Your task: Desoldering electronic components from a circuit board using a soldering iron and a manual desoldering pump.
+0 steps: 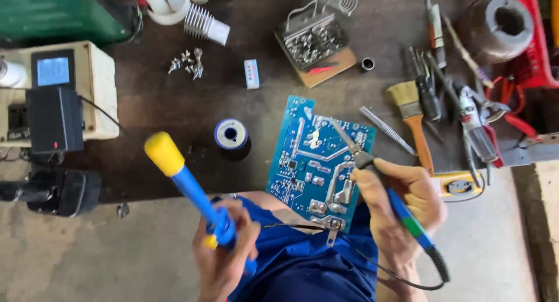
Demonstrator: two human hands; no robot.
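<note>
At 5 o'clock of the frame, the right hand [399, 206] is clamped in a pen-style grip around the blue handle of a soldering iron [381, 183]. Fingers are wrapped fully closed on the handle; the thumb lies along its upper side. The iron's tip points toward 11 o'clock and rests over the copper side of the blue circuit board [317, 156], near its upper middle. The iron's black cord [407, 279] trails off toward 6 o'clock.

At 7 o'clock, the left hand [224, 255] is closed around the lower barrel of a blue desoldering pump [189, 188], whose yellow plunger knob points toward 11 o'clock. The pump is clear of the board.

The board lies tilted at centre, its lower edge over the person's blue-clad lap. A solder spool [231, 133] stands at 9 o'clock of the board, a paintbrush [410, 116] at 3 o'clock, both on the dark workbench [163, 104].
</note>
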